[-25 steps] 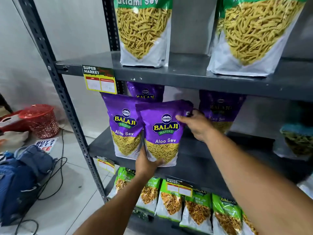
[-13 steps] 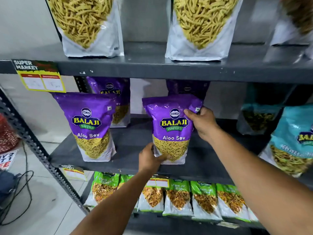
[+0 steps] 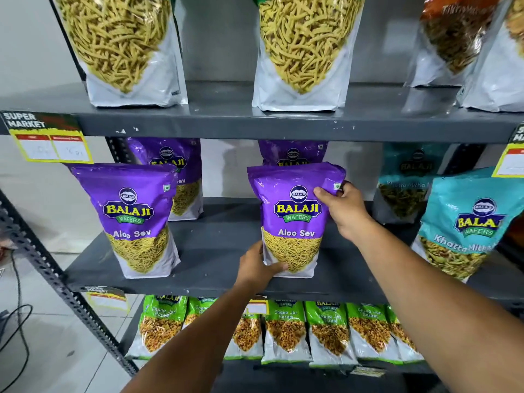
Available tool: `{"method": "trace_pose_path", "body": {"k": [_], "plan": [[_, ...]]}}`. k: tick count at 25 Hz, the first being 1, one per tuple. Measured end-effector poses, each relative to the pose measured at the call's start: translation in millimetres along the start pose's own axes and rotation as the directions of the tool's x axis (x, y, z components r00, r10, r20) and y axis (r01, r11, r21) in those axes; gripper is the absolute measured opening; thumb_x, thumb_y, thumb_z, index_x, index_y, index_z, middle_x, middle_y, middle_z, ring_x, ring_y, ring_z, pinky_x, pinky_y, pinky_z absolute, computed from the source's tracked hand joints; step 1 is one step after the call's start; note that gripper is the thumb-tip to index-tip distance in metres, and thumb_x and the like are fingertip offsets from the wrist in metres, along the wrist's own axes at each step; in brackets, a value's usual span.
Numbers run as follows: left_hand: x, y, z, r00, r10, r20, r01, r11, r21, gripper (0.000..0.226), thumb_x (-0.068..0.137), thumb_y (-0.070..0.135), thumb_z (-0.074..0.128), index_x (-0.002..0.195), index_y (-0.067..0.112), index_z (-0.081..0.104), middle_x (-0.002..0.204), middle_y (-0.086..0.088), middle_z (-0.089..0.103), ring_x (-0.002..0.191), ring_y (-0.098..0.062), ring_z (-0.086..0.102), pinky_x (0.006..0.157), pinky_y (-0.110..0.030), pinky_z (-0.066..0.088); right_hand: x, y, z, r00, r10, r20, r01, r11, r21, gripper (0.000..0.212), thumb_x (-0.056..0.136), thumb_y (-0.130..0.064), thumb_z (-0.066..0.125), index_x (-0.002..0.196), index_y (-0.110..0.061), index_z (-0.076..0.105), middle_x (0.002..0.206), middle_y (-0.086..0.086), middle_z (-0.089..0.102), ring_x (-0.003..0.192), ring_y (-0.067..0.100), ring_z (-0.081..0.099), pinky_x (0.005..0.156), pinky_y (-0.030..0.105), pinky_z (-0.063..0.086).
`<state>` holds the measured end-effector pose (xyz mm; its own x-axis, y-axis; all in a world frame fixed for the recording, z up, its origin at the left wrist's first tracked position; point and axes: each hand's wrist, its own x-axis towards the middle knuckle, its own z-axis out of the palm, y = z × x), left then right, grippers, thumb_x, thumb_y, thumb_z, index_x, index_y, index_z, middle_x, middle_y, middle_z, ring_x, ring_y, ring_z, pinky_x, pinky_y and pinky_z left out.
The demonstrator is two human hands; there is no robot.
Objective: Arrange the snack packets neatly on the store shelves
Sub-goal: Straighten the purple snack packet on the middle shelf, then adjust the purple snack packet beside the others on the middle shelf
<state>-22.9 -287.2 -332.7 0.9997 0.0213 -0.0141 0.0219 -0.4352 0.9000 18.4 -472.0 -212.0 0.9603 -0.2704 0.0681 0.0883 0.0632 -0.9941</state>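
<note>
A purple Aloo Sev packet (image 3: 295,219) stands upright on the middle grey shelf (image 3: 215,262), near its front. My left hand (image 3: 256,268) grips its lower left corner and my right hand (image 3: 344,211) holds its upper right edge. A second purple Aloo Sev packet (image 3: 136,219) stands alone to the left at the shelf front. Two more purple packets (image 3: 170,168) (image 3: 292,153) stand behind them at the back.
Teal Khatta Mitha packets (image 3: 465,222) fill the right of the same shelf. Large yellow sev bags (image 3: 300,49) stand on the upper shelf (image 3: 226,123), and green Chana Jor Garam packets (image 3: 286,330) line the lower one. A perforated steel upright (image 3: 54,279) runs down the left, with cables on the floor.
The held purple packet has been carried to the right, away from the left packet, and now stands in front of the right rear packet. The view shifted right too.
</note>
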Motion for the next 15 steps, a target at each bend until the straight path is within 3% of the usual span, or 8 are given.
{"method": "trace_pose_path", "body": {"k": [2, 4, 5, 7, 9, 11, 15], "plan": [[-7, 3, -7, 0.999, 0.05, -0.004, -0.05, 0.997, 0.057, 0.06, 0.074, 0.028, 0.082, 0.127, 0.018, 0.055, 0.129, -0.003, 0.066, 0.115, -0.02, 0.061, 0.09, -0.026, 0.043, -7, -6, -4, 0.993, -0.084, -0.084, 0.074, 0.991, -0.115, 0.05, 0.074, -0.015, 0.077, 0.117, -0.011, 0.051, 0.108, 0.01, 0.066, 0.09, 0.023, 0.066, 0.084, 0.038, 0.055], [-15, 7, -21, 0.992, 0.103, -0.069, -0.093, 0.986, 0.136, 0.072, 0.08, 0.031, 0.077, 0.141, 0.012, 0.044, 0.144, -0.009, 0.053, 0.132, -0.027, 0.05, 0.103, -0.032, 0.041, -18, -15, -10, 0.944, -0.271, -0.187, 0.181, 0.902, -0.392, 0.06, 0.073, -0.023, 0.077, 0.124, -0.011, 0.048, 0.108, 0.006, 0.061, 0.092, 0.021, 0.059, 0.085, 0.031, 0.048], [-21, 11, -33, 0.985, 0.137, -0.107, -0.117, 0.977, 0.176, 0.076, 0.082, 0.031, 0.075, 0.145, 0.008, 0.038, 0.149, -0.012, 0.047, 0.137, -0.028, 0.044, 0.108, -0.035, 0.038, -29, -22, -13, 0.907, -0.389, -0.164, 0.255, 0.814, -0.521, 0.053, 0.074, -0.024, 0.074, 0.12, -0.011, 0.052, 0.105, 0.005, 0.059, 0.089, 0.018, 0.055, 0.083, 0.026, 0.044], [-37, 19, -62, 0.96, 0.222, -0.173, -0.18, 0.957, 0.229, 0.077, 0.084, 0.031, 0.073, 0.147, 0.007, 0.035, 0.151, -0.014, 0.044, 0.139, -0.028, 0.041, 0.112, -0.037, 0.034, -51, -36, -16, 0.85, -0.526, 0.03, 0.427, 0.653, -0.625, 0.03, 0.077, -0.02, 0.07, 0.106, -0.013, 0.063, 0.096, 0.004, 0.063, 0.081, 0.011, 0.054, 0.075, 0.014, 0.04], [-56, 29, -97, 0.928, 0.279, -0.247, -0.21, 0.939, 0.273, 0.075, 0.084, 0.031, 0.073, 0.146, 0.008, 0.037, 0.15, -0.013, 0.046, 0.138, -0.028, 0.042, 0.113, -0.038, 0.035, -75, -54, -10, 0.807, -0.553, 0.209, 0.548, 0.569, -0.612, 0.017, 0.078, -0.015, 0.069, 0.095, -0.014, 0.069, 0.089, 0.002, 0.065, 0.071, 0.005, 0.054, 0.068, -0.002, 0.035], [-74, 41, -132, 0.883, 0.335, -0.328, -0.228, 0.919, 0.323, 0.074, 0.082, 0.03, 0.076, 0.143, 0.007, 0.041, 0.147, -0.013, 0.049, 0.135, -0.028, 0.046, 0.111, -0.038, 0.037, -95, -75, 5, 0.77, -0.547, 0.328, 0.624, 0.538, -0.567, 0.012, 0.078, -0.014, 0.07, 0.09, -0.014, 0.071, 0.084, -0.003, 0.064, 0.069, 0.004, 0.054, 0.065, -0.005, 0.032], [-101, 80, -205, 0.713, 0.458, -0.531, -0.273, 0.879, 0.391, 0.075, 0.075, 0.026, 0.082, 0.138, 0.005, 0.047, 0.14, -0.015, 0.055, 0.129, -0.031, 0.052, 0.107, -0.033, 0.037, -127, -133, 54, 0.673, -0.569, 0.473, 0.739, 0.537, -0.406, 0.016, 0.078, -0.015, 0.07, 0.095, -0.015, 0.07, 0.082, -0.006, 0.064, 0.074, 0.009, 0.058, 0.073, 0.014, 0.043]]}}
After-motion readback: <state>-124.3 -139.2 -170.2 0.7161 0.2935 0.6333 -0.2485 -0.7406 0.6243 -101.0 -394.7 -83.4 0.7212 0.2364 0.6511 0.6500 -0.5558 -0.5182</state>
